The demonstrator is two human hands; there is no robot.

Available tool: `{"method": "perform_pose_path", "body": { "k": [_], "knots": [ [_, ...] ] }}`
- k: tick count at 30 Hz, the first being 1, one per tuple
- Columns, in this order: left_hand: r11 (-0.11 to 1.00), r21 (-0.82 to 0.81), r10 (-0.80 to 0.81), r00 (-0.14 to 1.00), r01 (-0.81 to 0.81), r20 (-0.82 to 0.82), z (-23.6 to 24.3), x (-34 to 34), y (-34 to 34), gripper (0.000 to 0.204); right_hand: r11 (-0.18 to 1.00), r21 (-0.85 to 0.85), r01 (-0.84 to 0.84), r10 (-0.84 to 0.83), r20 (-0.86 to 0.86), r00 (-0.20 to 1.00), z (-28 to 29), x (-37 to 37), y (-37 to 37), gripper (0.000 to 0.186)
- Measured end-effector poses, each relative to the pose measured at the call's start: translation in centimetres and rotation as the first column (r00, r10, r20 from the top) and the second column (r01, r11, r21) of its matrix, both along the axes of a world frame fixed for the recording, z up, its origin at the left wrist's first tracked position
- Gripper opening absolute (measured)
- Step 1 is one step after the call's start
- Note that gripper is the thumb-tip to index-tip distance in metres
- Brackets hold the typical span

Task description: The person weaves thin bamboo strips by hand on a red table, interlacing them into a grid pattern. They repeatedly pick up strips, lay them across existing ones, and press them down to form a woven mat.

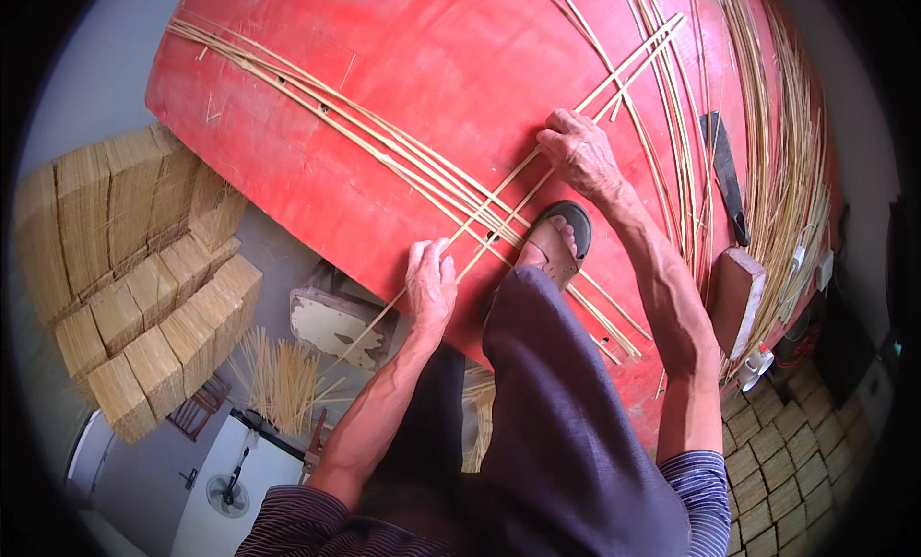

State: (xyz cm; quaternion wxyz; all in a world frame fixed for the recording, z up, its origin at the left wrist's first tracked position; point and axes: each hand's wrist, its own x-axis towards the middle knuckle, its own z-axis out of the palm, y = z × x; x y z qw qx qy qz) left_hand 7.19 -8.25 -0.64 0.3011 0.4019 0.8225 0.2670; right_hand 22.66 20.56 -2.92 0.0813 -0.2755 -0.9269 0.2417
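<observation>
While our left hand point(429, 284) and right hand point(585, 156) grip crosswise bamboo strips point(513, 178) on the red board point(384, 58), the lengthwise strips point(451, 194) could skew if our sandalled foot point(556, 245), seemingly bracing them, slips sideways.

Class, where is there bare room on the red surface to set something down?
Red surface: largely bare at upper middle, between the long strips and right hand; also from them to its lower-left edge. Crowded: around the sandalled foot, and at right, with strip bundles, dark tool and block.
</observation>
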Motion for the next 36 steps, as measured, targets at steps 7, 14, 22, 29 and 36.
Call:
{"method": "perform_pose_path", "body": {
  "k": [7,14,22,29,36],
  "knots": [
    [1.0,-0.025,-0.004,1.0,0.005,0.027,0.7,0.8,0.4,0.033,0.997,0.066,-0.027,0.031,-0.063,0.998,0.8,1.1,-0.5,0.017],
    [0.982,-0.002,-0.188,0.982,0.188,0.01,0.7,0.8,-0.4,0.031,0.996,-0.076,-0.036,0.033,-0.048,0.998,0.8,2.3,-3.6,0.009],
    [0.975,0.035,-0.219,0.976,0.218,0.01,-0.5,0.4,-0.8,0.032,0.998,-0.065,-0.01,0.01,-0.003,1.0,0.4,2.9,-4.1,0.012],
    [0.997,0.004,-0.079,0.997,0.08,-0.014,0.4,-0.2,1.7,0.038,0.988,-0.135,0.076,-0.078,-0.014,0.997,1.3,0.9,-3.8,0.023],
    [0.983,0.083,-0.158,0.984,0.165,-0.085,-1.1,0.2,0.9,0.041,0.99,-0.083,0.113,-0.118,-0.059,0.991,-0.4,0.6,-3.9,0.018]
  ]
}}
